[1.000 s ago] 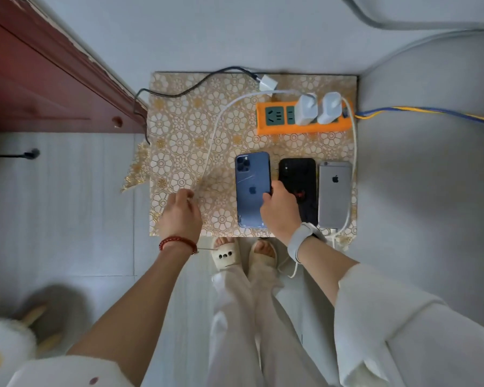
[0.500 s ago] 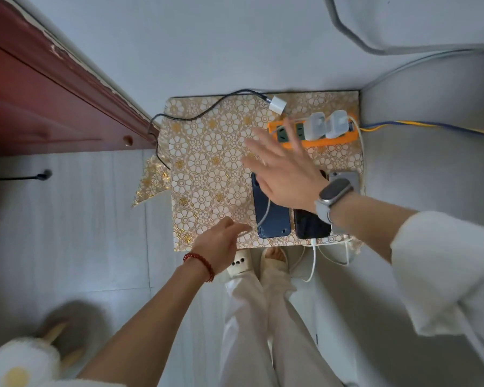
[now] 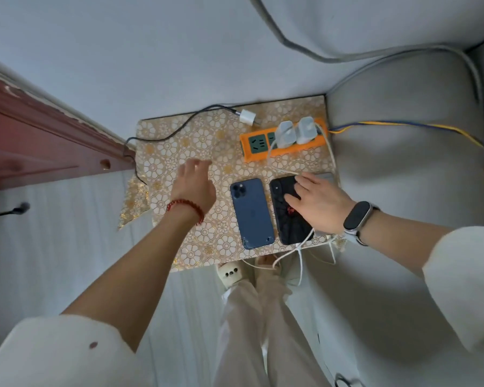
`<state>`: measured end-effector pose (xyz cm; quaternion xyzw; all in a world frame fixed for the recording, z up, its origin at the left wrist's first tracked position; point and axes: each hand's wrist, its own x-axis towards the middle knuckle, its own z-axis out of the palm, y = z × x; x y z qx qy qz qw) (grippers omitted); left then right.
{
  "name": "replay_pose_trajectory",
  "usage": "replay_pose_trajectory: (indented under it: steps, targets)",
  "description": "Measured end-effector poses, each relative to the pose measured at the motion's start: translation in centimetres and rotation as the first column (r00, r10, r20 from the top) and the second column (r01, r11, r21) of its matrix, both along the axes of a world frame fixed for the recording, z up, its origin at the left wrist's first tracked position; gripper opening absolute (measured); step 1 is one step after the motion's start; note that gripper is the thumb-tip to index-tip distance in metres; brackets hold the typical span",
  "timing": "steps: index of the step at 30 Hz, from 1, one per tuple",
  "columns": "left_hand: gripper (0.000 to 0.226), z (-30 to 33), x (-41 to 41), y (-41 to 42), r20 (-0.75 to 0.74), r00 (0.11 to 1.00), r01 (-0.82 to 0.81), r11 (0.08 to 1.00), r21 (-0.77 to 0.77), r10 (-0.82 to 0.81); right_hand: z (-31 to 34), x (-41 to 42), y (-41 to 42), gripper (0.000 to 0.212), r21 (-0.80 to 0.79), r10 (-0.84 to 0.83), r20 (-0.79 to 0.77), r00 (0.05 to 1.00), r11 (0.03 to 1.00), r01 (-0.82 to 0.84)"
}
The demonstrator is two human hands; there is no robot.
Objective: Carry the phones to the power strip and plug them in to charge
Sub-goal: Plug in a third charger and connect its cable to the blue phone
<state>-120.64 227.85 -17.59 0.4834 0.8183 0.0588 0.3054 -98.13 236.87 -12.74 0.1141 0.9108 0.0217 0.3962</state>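
On the gold floral table top (image 3: 196,219) lie a blue phone (image 3: 251,213) and a black phone (image 3: 287,219) side by side, backs up. A silver phone (image 3: 326,176) is mostly hidden under my right hand (image 3: 316,203), which rests flat with straight fingers on the black phone. My left hand (image 3: 194,182) hovers over the cloth left of the blue phone, fingers relaxed and holding nothing. The orange power strip (image 3: 284,143) lies at the back right with two white chargers (image 3: 295,132) plugged in. White cables (image 3: 296,250) run to the phones' near ends.
A loose white charger (image 3: 248,117) with a black cable (image 3: 173,135) lies at the back of the table. A red wooden cabinet (image 3: 39,141) stands to the left. A grey sofa (image 3: 403,163) is on the right. My legs and slippers (image 3: 231,273) are below the table.
My right hand drew back from near the power strip and now lies on the black phone. My left hand moved up from the table's front edge toward the middle of the cloth.
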Motion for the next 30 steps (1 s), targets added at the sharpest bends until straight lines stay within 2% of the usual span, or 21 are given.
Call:
replay_pose_trajectory:
  steps: [2, 5, 8, 11, 16, 19, 25, 28, 30]
  targets:
    - [0.053, -0.6, -0.5, 2.2, -0.039, 0.999, 0.032, 0.999, 0.003, -0.032, -0.6, 0.0, 0.2, 0.048, -0.035, -0.118, -0.074, 0.990, 0.993, 0.115]
    - [0.064, -1.4, -0.7, 5.3, -0.095, 0.986, 0.140, 0.990, 0.003, -0.139, -1.2, -0.4, 0.3, 0.036, -0.103, -0.250, -0.287, 0.925, 0.968, 0.230]
    - [0.070, -2.0, -0.6, 8.2, -0.158, 0.956, 0.255, 0.966, 0.035, -0.247, -1.2, -1.1, 0.5, 0.029, -0.130, -0.260, -0.442, 0.859, 0.966, 0.225]
    - [0.073, -2.5, -0.6, 10.3, -0.163, 0.942, 0.297, 0.955, -0.007, -0.295, -0.6, -1.6, 0.9, 0.027, -0.126, -0.254, -0.526, 0.812, 0.967, 0.220]
    - [0.068, -3.1, -1.0, 11.4, -0.200, 0.939, 0.274, 0.960, -0.064, -0.281, 1.1, -1.9, 2.0, 0.028, -0.141, -0.279, -0.635, 0.720, 0.959, 0.246]
    - [0.062, -3.3, -1.5, 10.8, -0.203, 0.955, 0.214, 0.976, -0.039, -0.218, 1.9, -2.1, 2.4, 0.026, -0.173, -0.318, -0.658, 0.683, 0.946, 0.274]
    - [0.036, -4.0, -2.0, 9.6, -0.242, 0.939, 0.237, 0.970, -0.058, -0.244, 2.7, -3.4, 3.8, 0.023, -0.208, -0.372, -0.660, 0.653, 0.926, 0.316]
    - [0.032, -4.5, -2.4, 8.4, -0.321, 0.925, 0.197, 0.979, -0.047, -0.202, 2.7, -4.5, 4.5, 0.023, -0.244, -0.441, -0.689, 0.575, 0.889, 0.388]
    - [0.032, -4.6, -3.0, 7.6, -0.319, 0.938, 0.133, 0.991, -0.027, -0.134, 2.5, -5.4, 5.1, 0.023, -0.276, -0.492, -0.704, 0.512, 0.854, 0.441]
